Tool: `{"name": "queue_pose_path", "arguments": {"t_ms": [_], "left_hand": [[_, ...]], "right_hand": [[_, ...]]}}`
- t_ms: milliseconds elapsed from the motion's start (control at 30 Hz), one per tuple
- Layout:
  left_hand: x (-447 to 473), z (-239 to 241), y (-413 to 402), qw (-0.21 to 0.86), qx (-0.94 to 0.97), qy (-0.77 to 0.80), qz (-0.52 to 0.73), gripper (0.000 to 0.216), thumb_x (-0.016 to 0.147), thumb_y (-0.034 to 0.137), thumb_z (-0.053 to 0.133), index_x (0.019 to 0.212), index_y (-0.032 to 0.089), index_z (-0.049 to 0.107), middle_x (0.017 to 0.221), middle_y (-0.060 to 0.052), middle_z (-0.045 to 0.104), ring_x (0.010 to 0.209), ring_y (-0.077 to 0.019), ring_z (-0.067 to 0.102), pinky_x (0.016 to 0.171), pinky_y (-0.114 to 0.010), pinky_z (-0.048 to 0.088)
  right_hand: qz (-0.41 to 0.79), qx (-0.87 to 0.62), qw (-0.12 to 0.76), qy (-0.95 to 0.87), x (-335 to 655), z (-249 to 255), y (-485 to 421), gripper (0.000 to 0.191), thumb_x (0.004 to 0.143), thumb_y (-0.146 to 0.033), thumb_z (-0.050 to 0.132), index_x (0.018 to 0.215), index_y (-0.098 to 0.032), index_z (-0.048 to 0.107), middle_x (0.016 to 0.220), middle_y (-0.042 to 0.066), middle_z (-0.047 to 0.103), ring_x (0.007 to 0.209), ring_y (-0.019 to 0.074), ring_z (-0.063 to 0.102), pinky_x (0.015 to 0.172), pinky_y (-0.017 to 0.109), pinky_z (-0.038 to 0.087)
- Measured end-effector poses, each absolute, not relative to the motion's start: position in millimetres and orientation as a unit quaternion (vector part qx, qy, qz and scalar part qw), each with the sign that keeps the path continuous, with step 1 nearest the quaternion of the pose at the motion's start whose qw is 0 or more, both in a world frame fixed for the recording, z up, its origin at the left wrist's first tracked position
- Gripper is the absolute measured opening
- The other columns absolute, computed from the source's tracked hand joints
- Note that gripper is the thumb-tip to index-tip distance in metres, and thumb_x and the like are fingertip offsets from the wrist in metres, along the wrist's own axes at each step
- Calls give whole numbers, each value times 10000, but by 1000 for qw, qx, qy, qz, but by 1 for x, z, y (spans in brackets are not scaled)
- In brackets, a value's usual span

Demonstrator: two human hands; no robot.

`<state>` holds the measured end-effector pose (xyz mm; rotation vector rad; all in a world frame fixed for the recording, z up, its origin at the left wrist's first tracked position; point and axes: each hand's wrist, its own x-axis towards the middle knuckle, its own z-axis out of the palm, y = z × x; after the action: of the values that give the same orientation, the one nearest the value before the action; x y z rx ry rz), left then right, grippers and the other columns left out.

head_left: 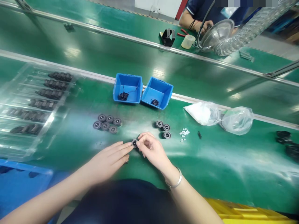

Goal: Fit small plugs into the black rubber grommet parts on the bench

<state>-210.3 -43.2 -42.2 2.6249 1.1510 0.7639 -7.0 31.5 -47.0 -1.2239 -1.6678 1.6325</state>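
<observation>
My two hands meet over the green table on one small black round part (134, 143). My left hand (109, 160) reaches in with fingers stretched, its fingertips touching the part from the left. My right hand (150, 148), with a silver bangle on the wrist, has its fingers curled and pinched on the same part. A group of several like round parts (106, 122) lies just beyond my left hand. Three more round parts (164, 129) lie just beyond my right hand.
Two blue bins (128, 81) (161, 87) with black wire loops stand behind. A clear tray (28, 105) of dark parts lies left. White bits (184, 133) and plastic bags (237, 119) lie right. Another person (198, 21) works across the belt.
</observation>
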Motion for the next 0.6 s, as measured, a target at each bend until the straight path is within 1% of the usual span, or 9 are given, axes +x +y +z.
{"name": "queue_pose_path", "arguments": {"t_ms": [133, 233, 300, 367, 500, 600], "left_hand": [[-207, -38, -40, 52, 905, 368, 208, 252, 906, 56, 461, 1087, 81, 635, 1234, -160, 640, 1257, -248, 514, 1089, -450, 400], [-209, -39, -40, 49, 913, 358, 190, 275, 906, 57, 441, 1097, 95, 635, 1259, -146, 627, 1304, -238, 460, 1128, -450, 342], [-210, -40, -40, 51, 916, 355, 179, 292, 904, 66, 434, 1117, 106, 631, 1296, -138, 601, 1328, -234, 427, 1153, -449, 291], [-211, -42, -41, 53, 917, 355, 171, 302, 904, 76, 428, 1129, 108, 626, 1318, -134, 585, 1336, -232, 417, 1168, -449, 254], [-212, -43, -41, 58, 921, 350, 161, 328, 903, 64, 407, 1154, 112, 613, 1292, -118, 609, 1311, -220, 454, 1163, -438, 263], [-211, -42, -40, 59, 921, 349, 161, 322, 898, 51, 409, 1121, 120, 631, 1269, -107, 629, 1277, -219, 493, 1146, -423, 290]], "right_hand": [[653, -431, 247, -571, -7, -49, 30, 231, 863, -355, 592, 751, -164, 526, 1067, 62, 578, 512, 27, 501, 428, 193, 442], [719, -399, 256, -508, -10, -51, 29, 213, 855, -373, 608, 891, -181, 523, 1086, 68, 594, 585, 75, 609, 434, 197, 491], [760, -379, 245, -467, -13, -51, 31, 267, 848, -394, 614, 986, -187, 518, 997, 55, 618, 634, 116, 653, 427, 198, 515], [788, -373, 212, -441, -15, -50, 36, 301, 844, -413, 614, 1011, -177, 531, 872, 34, 629, 638, 138, 667, 397, 186, 514], [806, -388, 131, -427, -19, -47, 50, 282, 795, -379, 668, 937, -154, 577, 692, 2, 629, 535, 123, 643, 329, 147, 469], [813, -395, 109, -414, -21, -47, 57, 242, 766, -341, 689, 876, -139, 616, 623, -1, 636, 465, 102, 608, 347, 162, 485]]}}
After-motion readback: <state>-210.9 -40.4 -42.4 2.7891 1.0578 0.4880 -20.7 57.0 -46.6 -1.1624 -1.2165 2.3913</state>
